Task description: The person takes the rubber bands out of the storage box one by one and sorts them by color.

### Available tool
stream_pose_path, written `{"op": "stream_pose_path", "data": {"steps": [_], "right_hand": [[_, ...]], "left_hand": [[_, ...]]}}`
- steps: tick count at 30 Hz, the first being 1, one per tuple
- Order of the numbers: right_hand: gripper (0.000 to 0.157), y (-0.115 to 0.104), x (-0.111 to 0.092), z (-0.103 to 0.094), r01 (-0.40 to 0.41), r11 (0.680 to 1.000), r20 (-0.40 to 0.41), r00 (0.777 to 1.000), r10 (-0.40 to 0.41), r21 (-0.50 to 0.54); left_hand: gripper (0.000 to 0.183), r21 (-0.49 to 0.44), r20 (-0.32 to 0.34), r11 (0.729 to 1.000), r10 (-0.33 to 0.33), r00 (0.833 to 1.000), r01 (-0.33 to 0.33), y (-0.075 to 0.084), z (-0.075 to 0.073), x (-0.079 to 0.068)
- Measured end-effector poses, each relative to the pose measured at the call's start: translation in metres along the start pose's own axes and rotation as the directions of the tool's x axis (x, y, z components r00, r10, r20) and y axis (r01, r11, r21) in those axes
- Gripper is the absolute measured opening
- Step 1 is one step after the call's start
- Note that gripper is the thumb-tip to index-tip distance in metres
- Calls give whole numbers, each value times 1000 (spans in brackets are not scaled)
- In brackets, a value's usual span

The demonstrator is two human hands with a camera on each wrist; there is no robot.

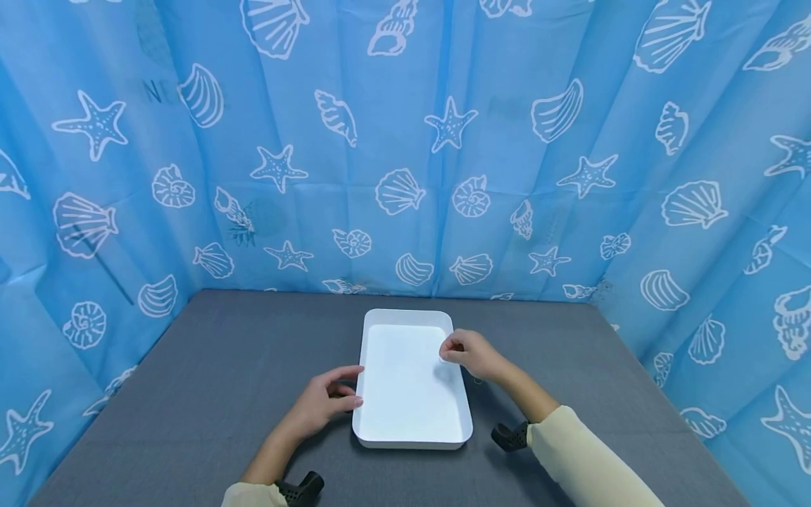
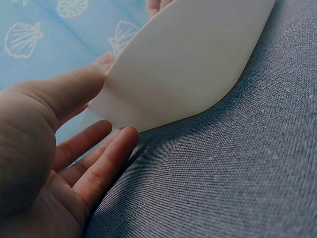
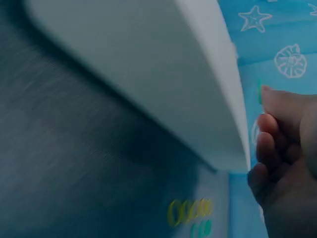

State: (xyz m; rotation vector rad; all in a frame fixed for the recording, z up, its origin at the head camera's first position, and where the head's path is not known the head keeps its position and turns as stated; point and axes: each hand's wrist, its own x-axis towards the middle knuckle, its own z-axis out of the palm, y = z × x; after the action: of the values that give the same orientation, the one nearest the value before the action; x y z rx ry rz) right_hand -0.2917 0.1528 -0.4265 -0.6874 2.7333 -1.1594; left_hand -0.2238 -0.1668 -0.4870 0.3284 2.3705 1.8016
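A shallow white rectangular tray (image 1: 410,445) lies between the two hands. My left hand (image 1: 322,405) rests against the tray's left side, thumb and fingertips spread on its rim and outer wall. Over the tray's right rim, my right hand (image 1: 472,354) pinches a small green piece (image 3: 260,92) between thumb and index finger. Only an edge of that piece shows, so its full shape is hidden. The other fingers of this hand are curled in. Several small yellow rings (image 3: 189,212) and green rings (image 3: 201,229) lie on the cloth beyond the tray's right side, blurred.
Grey cloth (image 1: 253,352) covers the table under the tray. Blue curtains (image 1: 393,141) with white shells and starfish enclose the back and both sides. A black wrist strap (image 1: 510,436) sits on the right forearm, and a similar strap (image 1: 303,487) on the left.
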Motion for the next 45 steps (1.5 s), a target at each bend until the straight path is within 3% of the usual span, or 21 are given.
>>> {"op": "stream_pose_path", "data": {"steps": [3,7,11,15,21,28,36,45], "right_hand": [[6,7,-8,0,-14,999,-45,999,15,29],[4,18,-18,-2,-12,998,-112,994,18,56],[4,29,-28,-6,23,998,-158,987,-15,51],[5,40,-36,-7,24,999,-175,984,-19,27],[4,51,-45,-6,-23,999,-228,974,14,-35],[7,57,-50,-8,-148,982,-276,955,110,-121],[6,65,-49,-10,-106,983,-273,960,62,-149],[6,72,-41,-12,-119,975,-242,968,72,-190]], "left_hand": [[54,7,-4,1000,-10,1000,10,1,0,-1],[52,0,2,1000,-15,1000,15,14,0,-7],[51,1,12,1000,-12,1000,12,30,-1,-15],[51,-1,7,1000,-6,1000,6,34,-1,-17],[51,0,3,1000,-11,1000,11,33,0,-15],[51,-2,12,1000,-1,1000,1,31,0,-14],[51,7,-2,1000,2,1000,-2,30,1,-13],[54,22,-4,1000,-4,1000,4,0,1,1]]}}
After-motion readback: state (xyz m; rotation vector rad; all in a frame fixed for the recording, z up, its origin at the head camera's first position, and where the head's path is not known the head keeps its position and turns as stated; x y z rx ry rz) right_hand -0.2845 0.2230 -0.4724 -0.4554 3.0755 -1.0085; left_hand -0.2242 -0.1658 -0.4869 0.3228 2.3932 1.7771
